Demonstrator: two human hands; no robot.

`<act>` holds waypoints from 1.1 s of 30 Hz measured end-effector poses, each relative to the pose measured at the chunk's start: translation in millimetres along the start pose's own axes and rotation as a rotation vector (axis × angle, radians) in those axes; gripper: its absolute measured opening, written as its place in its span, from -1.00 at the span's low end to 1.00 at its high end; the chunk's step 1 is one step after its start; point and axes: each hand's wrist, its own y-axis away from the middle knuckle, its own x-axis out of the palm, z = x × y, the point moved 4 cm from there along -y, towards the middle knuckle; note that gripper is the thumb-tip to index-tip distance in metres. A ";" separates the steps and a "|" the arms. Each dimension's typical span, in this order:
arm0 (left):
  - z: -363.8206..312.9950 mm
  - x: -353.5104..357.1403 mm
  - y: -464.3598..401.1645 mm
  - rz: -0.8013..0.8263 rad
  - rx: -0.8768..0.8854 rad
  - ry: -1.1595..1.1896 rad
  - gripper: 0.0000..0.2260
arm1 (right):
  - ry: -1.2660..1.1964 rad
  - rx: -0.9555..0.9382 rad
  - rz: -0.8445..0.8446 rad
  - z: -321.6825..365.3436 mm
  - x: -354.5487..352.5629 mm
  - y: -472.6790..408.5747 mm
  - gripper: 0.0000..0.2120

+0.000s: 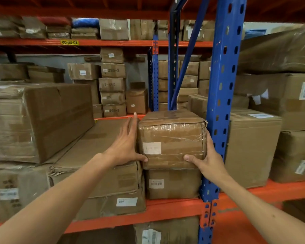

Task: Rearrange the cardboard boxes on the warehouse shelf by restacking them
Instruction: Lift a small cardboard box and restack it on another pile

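Note:
A small taped cardboard box (173, 138) with a white label sits on top of a second small box (173, 184) on the orange shelf beam (165, 206). My left hand (127, 143) lies flat against the top box's left side, thumb on its front lower corner. My right hand (208, 157) grips its right side, thumb on the front face, squeezed between the box and the blue upright (224, 95). Both hands hold this top box. To its left lies a wide flat box (99, 152) on another labelled box (111, 203).
A large wrapped box (40, 120) stands at the left. Right of the blue upright are big cartons (252, 147) in the adjoining bay. Several stacked boxes (113, 85) fill the racks behind. More boxes sit under the shelf beam (165, 231).

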 end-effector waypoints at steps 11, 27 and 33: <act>-11.7 12.8 -10.8 0.153 -0.003 -0.038 0.21 | 0.977 -0.409 0.005 38.2 2.3 -11.7 0.33; -28.2 29.6 -11.3 0.079 -0.046 -0.039 0.00 | 1.079 -0.573 -0.139 8.7 9.1 -38.7 0.21; -25.3 17.7 -2.8 0.060 -0.006 -0.096 -0.08 | 0.908 -0.705 -0.115 27.7 0.8 -41.7 -0.21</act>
